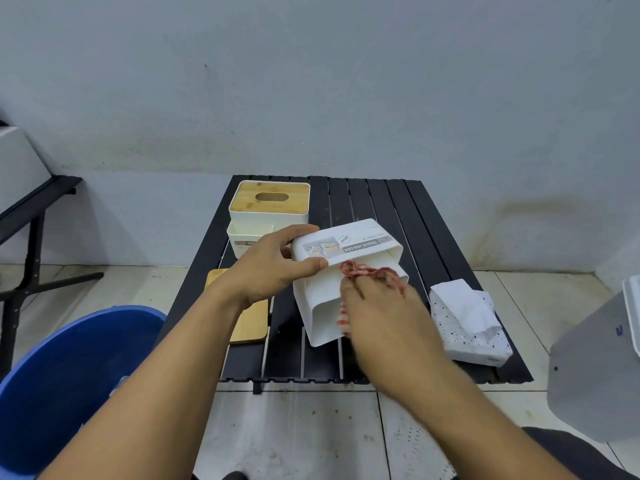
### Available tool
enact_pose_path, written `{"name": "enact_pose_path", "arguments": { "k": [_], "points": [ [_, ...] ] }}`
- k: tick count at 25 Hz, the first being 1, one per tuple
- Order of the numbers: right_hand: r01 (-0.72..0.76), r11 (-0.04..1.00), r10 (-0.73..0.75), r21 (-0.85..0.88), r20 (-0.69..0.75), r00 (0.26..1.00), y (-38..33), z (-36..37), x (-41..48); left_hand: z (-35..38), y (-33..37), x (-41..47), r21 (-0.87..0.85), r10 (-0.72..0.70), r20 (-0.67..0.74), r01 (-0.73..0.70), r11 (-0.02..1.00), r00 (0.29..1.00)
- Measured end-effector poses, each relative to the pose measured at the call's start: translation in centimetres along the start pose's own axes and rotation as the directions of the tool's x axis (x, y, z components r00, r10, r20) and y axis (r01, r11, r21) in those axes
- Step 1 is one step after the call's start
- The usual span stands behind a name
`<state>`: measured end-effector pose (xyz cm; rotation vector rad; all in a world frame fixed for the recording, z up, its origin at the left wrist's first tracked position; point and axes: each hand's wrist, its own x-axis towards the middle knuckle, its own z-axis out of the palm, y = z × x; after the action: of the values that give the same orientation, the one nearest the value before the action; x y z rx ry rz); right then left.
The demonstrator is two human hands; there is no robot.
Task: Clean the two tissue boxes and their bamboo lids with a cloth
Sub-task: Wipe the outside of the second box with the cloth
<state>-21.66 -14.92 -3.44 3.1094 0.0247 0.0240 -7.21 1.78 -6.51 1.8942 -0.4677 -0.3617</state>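
My left hand (pixel 273 268) grips one end of a white tissue box (pixel 346 251) that is lidless, tipped on its side above the table, its opening facing me. My right hand (pixel 384 313) holds a red-and-white cloth (pixel 367 271) and presses it into the box's opening. A second white tissue box (pixel 249 237) stands at the back left with its bamboo lid (pixel 270 197) on. The other bamboo lid (pixel 251 323) lies flat on the table, partly hidden under my left wrist.
A black slatted table (pixel 381 199) carries everything. A pack of tissues (pixel 467 323) in speckled wrap lies at the right. A blue tub (pixel 69 382) stands on the floor at the left, a grey panel (pixel 595 368) at the right, a dark bench (pixel 31 202) far left.
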Motion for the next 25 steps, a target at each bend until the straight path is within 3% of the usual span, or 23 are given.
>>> {"name": "enact_pose_path", "arguments": {
  "k": [5,11,17,22,25],
  "points": [
    [0.057,0.998,-0.057,0.0,0.006,0.998,0.3,-0.3,-0.1,-0.6,0.0,-0.1,-0.014,-0.01,-0.002,0.01,1.0,1.0],
    [-0.11,0.992,0.11,0.069,0.013,0.994,3.5,0.3,1.7,-0.6,0.0,0.1,-0.005,-0.016,0.006,0.016,1.0,1.0],
    [-0.029,0.999,0.028,0.023,0.065,0.998,-0.2,1.4,0.7,-0.6,0.1,-0.2,0.002,-0.001,-0.008,0.001,1.0,1.0],
    [-0.077,0.996,0.076,0.043,0.026,0.997,1.3,1.0,0.1,-0.6,0.1,-0.2,-0.024,0.003,-0.018,-0.004,1.0,1.0],
    [0.069,0.993,-0.068,0.096,-0.009,0.998,-2.0,0.9,-0.8,-0.6,-0.1,-0.1,-0.039,0.01,-0.012,-0.01,0.999,1.0]
  ]
}}
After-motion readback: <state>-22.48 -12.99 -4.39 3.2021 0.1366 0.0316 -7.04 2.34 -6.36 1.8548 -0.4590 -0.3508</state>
